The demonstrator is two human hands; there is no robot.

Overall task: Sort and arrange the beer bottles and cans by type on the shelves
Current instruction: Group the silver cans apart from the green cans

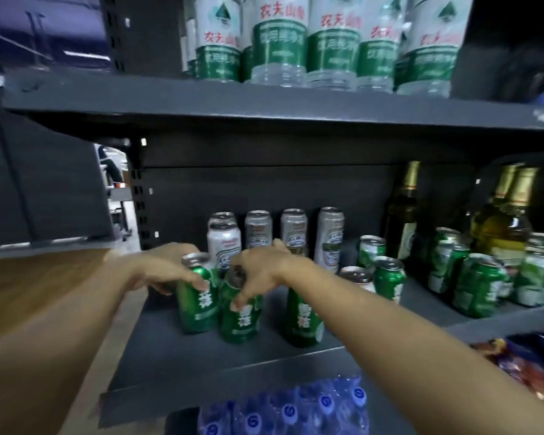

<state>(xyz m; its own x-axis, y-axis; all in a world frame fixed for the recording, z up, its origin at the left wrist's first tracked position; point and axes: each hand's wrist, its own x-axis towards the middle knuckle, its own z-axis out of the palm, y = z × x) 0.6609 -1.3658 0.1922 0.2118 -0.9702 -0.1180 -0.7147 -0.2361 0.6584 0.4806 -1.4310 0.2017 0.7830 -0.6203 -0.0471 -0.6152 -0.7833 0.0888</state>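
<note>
On the dark middle shelf (pixel 264 362) stand three green beer cans at the front. My left hand (pixel 167 271) grips the leftmost green can (pixel 197 306) near its top. My right hand (pixel 258 274) grips the top of the middle green can (pixel 241 318). A third green can (pixel 303 321) stands just right, partly behind my right forearm. Behind them is a row of several silver-white cans (pixel 258 229). More green cans (pixel 388 277) and several green glass beer bottles (pixel 404 211) stand to the right.
The upper shelf (pixel 201 105) holds large water bottles with green labels (pixel 280 42). A shrink-wrapped pack of blue-capped bottles (pixel 283 409) lies below the shelf front. Snack packets (pixel 531 368) sit at the lower right. A wooden panel (pixel 29 284) is at the left.
</note>
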